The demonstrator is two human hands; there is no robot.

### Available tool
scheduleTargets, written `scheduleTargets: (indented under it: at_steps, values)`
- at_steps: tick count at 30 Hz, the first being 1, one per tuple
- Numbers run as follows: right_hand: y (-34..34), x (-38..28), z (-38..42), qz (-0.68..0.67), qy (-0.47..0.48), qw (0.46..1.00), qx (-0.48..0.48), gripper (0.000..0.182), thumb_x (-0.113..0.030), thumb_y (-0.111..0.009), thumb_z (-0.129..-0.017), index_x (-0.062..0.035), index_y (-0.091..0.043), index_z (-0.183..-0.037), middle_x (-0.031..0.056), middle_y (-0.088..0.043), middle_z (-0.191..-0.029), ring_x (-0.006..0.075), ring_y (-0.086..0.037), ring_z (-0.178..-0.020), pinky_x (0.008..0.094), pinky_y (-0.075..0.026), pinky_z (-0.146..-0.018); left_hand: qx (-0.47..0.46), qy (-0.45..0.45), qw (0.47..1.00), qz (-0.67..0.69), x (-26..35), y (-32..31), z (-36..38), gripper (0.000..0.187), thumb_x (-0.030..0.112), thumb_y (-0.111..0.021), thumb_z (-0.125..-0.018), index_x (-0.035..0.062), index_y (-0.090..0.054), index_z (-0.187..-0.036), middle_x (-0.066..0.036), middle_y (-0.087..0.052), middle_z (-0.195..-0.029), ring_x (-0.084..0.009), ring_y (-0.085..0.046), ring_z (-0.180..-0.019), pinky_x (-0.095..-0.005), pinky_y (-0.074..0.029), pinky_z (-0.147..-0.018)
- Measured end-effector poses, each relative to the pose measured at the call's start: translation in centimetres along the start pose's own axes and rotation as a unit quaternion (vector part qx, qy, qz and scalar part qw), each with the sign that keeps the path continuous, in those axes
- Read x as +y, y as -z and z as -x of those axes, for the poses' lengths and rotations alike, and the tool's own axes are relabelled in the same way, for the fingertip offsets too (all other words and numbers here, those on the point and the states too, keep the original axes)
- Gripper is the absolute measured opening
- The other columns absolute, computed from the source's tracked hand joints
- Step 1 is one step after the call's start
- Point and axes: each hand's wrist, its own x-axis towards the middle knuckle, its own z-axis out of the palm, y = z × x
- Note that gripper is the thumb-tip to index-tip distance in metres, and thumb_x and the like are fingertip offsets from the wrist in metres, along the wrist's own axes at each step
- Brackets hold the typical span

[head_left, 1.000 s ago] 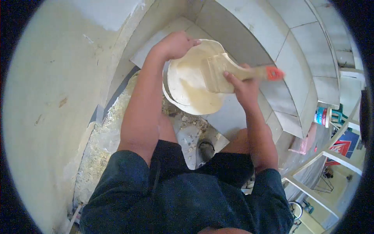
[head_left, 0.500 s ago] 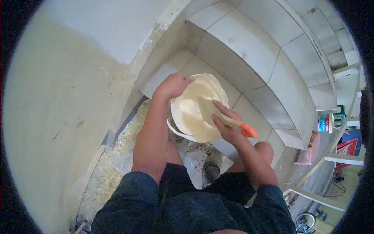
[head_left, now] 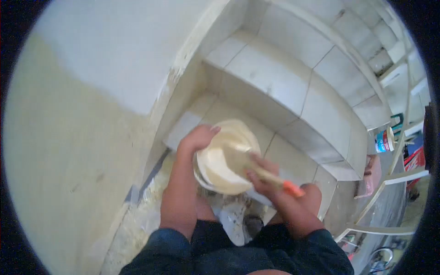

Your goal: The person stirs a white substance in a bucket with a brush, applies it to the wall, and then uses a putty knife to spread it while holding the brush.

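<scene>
Fingers (head_left: 256, 176) wrapped around brush (head_left: 256, 167), left hand (head_left: 197, 140) gripping bucket (head_left: 220, 176) rim

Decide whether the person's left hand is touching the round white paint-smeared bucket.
Touching. The head view shows the left hand gripping the round white paint-smeared bucket at its rim, fingers curled over the edge with no gap.

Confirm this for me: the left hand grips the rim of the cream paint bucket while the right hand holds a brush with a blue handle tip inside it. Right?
Not quite. In the head view the brush has an orange handle tip, not blue. The rest stands: the left hand grips the rim of the paint bucket, and the right hand holds the brush inside it.
</scene>
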Motion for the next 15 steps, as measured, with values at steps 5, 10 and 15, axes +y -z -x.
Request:
scheduleTargets:
  at_steps: [5, 10, 15]
  values:
    - [-0.6, 0.9, -0.1, -0.034, 0.045, 0.998, -0.027, 0.039, -0.015, -0.062, -0.079, -0.0093, -0.056, -0.117, 0.0154, -0.063, -0.097, 0.0303, -0.063, -0.085, 0.0342, -0.052, -0.075, 0.027, -0.05, 0.998, 0.04, -0.3, -0.5, -0.4, 0.05, 0.04, -0.043, -0.09, -0.004, -0.06, -0.103, -0.026, -0.06, -0.102, -0.0372, -0.058, -0.097, -0.04, -0.043, -0.085]
    - [-1.0, -0.1, 0.8, -0.067, 0.043, 0.996, 0.044, 0.039, -0.009, -0.066, -0.074, -0.0044, -0.058, -0.112, 0.017, -0.064, -0.097, 0.0288, -0.064, -0.085, 0.0336, -0.052, -0.075, -0.03, -0.032, 0.991, 0.13, -1.1, -1.0, -0.8, 0.049, 0.041, -0.043, -0.09, -0.0022, -0.061, -0.103, -0.023, -0.062, -0.099, -0.034, -0.06, -0.093, -0.038, -0.045, -0.081]
    - [-1.1, 0.0, 0.1, -0.124, 0.061, 0.989, 0.052, 0.039, -0.01, -0.067, -0.074, -0.0056, -0.058, -0.112, 0.0169, -0.064, -0.096, 0.0287, -0.065, -0.084, 0.0331, -0.052, -0.076, 0.006, -0.029, 0.997, 0.07, -0.3, -0.2, 0.7, 0.05, 0.043, -0.04, -0.091, -0.0005, -0.061, -0.105, -0.023, -0.061, -0.101, -0.0321, -0.06, -0.094, -0.0377, -0.044, -0.084]
